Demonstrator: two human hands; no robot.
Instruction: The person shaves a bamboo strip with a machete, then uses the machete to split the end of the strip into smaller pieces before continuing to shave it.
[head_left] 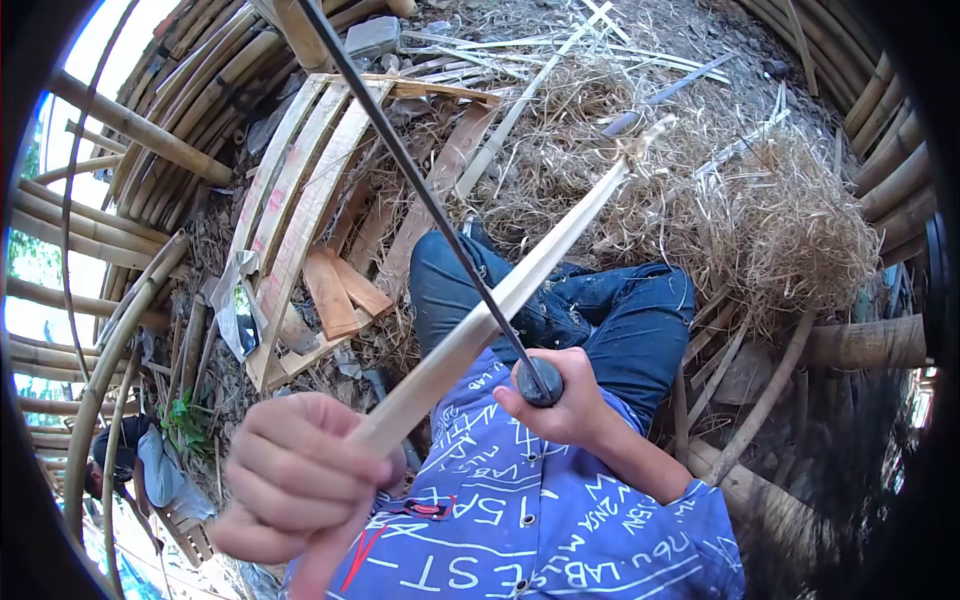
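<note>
My left hand (300,475) is closed in a fist around the near end of a pale split bamboo strip (440,375), slightly blurred. The strip slants up and away to the right, with frayed fibres at its far tip. My right hand (572,400) grips the dark rounded handle of a long knife (425,195), whose narrow blade, seen nearly edge-on, runs to the upper left. Blade and strip cross over my lap, a short way above my right hand. Beneath them are my blue printed shirt (480,500) and dark jeans (640,310).
A large heap of curly shavings (780,220) lies ahead and right. Slatted wood (300,190) rests front left, with short wooden pieces (340,290) beside it. Bamboo poles (140,130) line the left, and a thick pole (865,343) stands right. Another person (150,465) is far left.
</note>
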